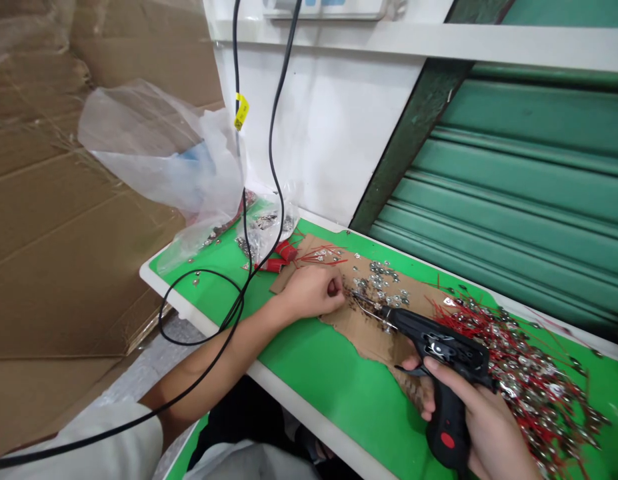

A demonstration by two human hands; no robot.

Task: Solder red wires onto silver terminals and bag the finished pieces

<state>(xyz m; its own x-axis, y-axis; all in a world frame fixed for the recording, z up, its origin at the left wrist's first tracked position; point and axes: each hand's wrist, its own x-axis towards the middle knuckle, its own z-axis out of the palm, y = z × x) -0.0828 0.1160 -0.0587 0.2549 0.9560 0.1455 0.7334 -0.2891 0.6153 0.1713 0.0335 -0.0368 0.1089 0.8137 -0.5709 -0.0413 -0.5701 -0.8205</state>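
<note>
My right hand (481, 417) is wrapped round the grip of a black soldering gun (441, 363) with a red button; its thin tip reaches left over a torn piece of cardboard (369, 327). My left hand (316, 292) rests on that cardboard with fingers curled in a pinch close to the tip; what it pinches is too small to name. Small metal washers (381, 280) lie scattered just beyond the tip. A heap of red wires with metal terminals (519, 363) lies to the right of the gun.
The green table (333, 380) has a white edge. Black cables (239, 293) hang down and loop over its left part. Plastic bags (169, 153) with parts sit at the far left corner. Brown cardboard sheets (53, 253) stand at left; a green shutter (529, 173) is behind.
</note>
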